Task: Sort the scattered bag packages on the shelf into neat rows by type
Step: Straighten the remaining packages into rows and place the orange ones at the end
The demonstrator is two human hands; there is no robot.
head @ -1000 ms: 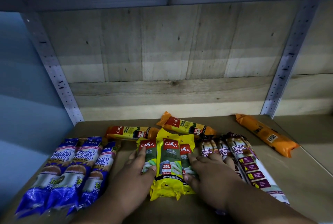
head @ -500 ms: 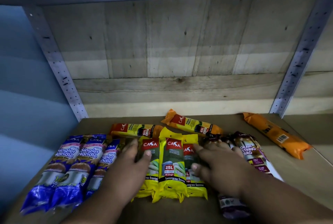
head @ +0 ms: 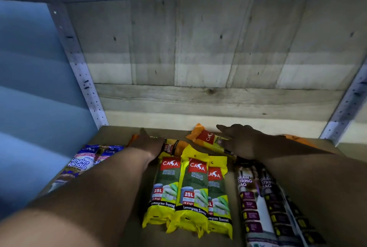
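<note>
Both forearms reach forward from the bottom of the view onto a brown shelf board (head: 117, 133). The left hand (head: 148, 143) lies palm down on an orange plastic roll package (head: 174, 146) lying crosswise near the back of the shelf, its index finger pointing straight ahead; whether the other fingers curl round the package cannot be told. The right hand (head: 241, 140) rests on a second orange roll package with a red label (head: 206, 138), fingers stretched toward the back wall and thumb against the package's near side. A third orange package (head: 296, 139) peeks out behind the right forearm.

The shelf is dim. Behind it stands a wall of pale wooden planks (head: 198, 58), framed by perforated grey metal uprights (head: 79, 67) at left and right, with a grey metal beam overhead. A blue wall lies to the left.

In front of the hands, three yellow and green lemongrass garbage bag packs (head: 190, 193) lie side by side, overlapping slightly, pointing front to back. To their left, partly under the left forearm, lie blue singlet handle bag packs (head: 83, 164). To their right, dark draw string bag packs (head: 256, 203) lie in a row, partly covered by the right forearm.
</note>
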